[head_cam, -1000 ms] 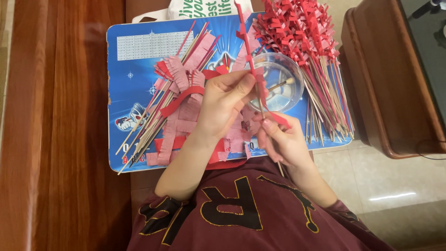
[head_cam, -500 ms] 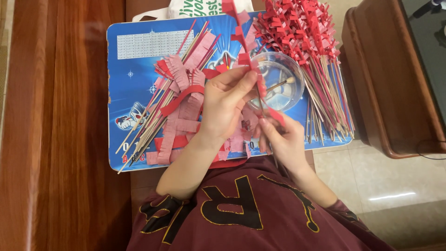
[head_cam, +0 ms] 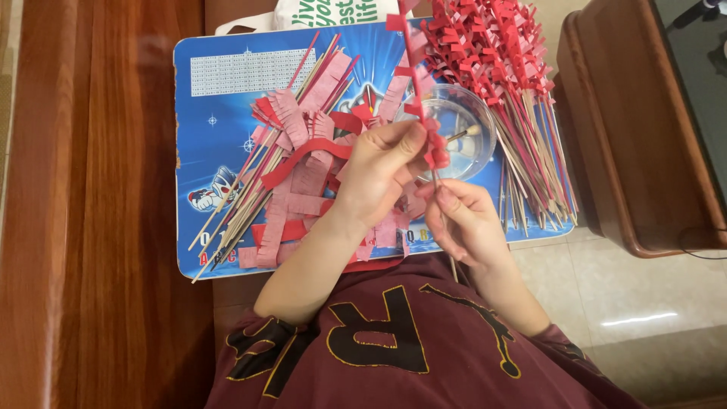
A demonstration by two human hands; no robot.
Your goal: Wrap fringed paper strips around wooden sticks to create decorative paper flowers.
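Left hand: the left hand (head_cam: 379,178) was closed, thumb and fingertips pinching the red fringed paper strip (head_cam: 424,113) against the thin wooden stick (head_cam: 433,170), just in front of the bowl.
Right hand: the right hand (head_cam: 462,223) was curled around the lower part of the same stick, whose bare end poked out below the palm towards the maroon shirt (head_cam: 394,348).
Stick in hand: it stood nearly upright before the camera; the fringed strip spiralled up its upper part, with a loose end at the top edge of the view. Whether the lower part was wrapped could not be told, as the hands hid it.
Done pile: a thick bundle of sticks with red fringe wrapping (head_cam: 500,68) lay fanned on the right side of the blue printed board (head_cam: 219,113), touching the clear round plastic bowl (head_cam: 454,129), which held a small brush.
Left to do: a heap of loose pink and red fringed paper strips (head_cam: 303,182) and a spread of bare wooden sticks (head_cam: 235,220) lay on the left half of the board.
Progress: judging by the two piles, a good share seemed finished, yet plenty of bare sticks and strips remained.
Surroundings: the board rested on a brown wooden bench (head_cam: 98,227); a white bag (head_cam: 333,11) lay beyond it.
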